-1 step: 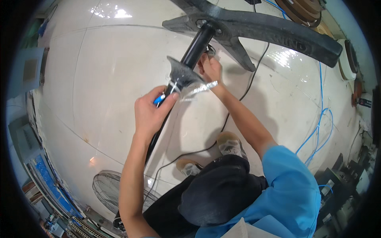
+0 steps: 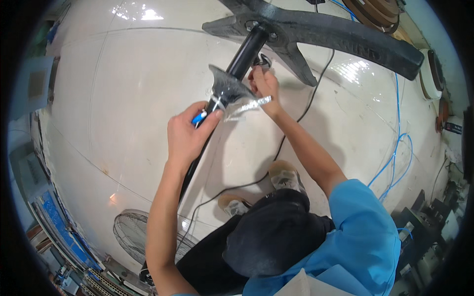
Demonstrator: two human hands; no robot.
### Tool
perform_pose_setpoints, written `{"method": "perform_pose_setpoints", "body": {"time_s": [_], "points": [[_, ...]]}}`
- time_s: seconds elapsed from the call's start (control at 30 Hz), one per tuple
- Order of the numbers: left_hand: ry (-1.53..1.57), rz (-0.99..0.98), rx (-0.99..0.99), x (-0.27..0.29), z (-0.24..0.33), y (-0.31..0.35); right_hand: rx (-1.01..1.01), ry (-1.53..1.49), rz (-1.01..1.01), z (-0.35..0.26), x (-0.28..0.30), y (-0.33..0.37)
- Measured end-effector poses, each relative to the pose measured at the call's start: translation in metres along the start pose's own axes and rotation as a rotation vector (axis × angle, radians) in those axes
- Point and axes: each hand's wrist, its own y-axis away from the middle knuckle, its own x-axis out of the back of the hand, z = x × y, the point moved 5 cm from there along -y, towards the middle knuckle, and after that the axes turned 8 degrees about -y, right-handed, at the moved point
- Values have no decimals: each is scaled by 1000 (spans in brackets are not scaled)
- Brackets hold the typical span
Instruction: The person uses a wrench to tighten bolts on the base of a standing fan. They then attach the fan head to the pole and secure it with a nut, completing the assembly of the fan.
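Note:
A stand fan lies on its side on the floor, its black pole running down from a dark cross-shaped base. My left hand is closed round the pole just below a flared black collar. A small blue and white piece shows between thumb and fingers; its kind is unclear. Clear shiny tape hangs from the collar. On the pole's right side, my right hand is closed on a dark metal wrench with an open jaw, close to the base. Its handle is hidden by my fingers.
The fan's wire cage rests at lower left. A black cord crosses the tiles past my shoes. Blue cable lies at right. Brown coiled rolls stand at far right, and stacked boards at left.
The wrench's jaw end shows more above my right fingers, which have shifted slightly. My left hand keeps its grip on the pole.

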Motion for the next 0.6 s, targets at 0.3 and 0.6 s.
{"method": "perform_pose_setpoints", "body": {"time_s": [0.3, 0.6], "points": [[-143, 10, -100, 1, 4, -8, 175, 967, -100, -156, 35, 19], [-202, 320, -224, 48, 2, 41, 127, 762, -391, -208, -73, 16]]}}
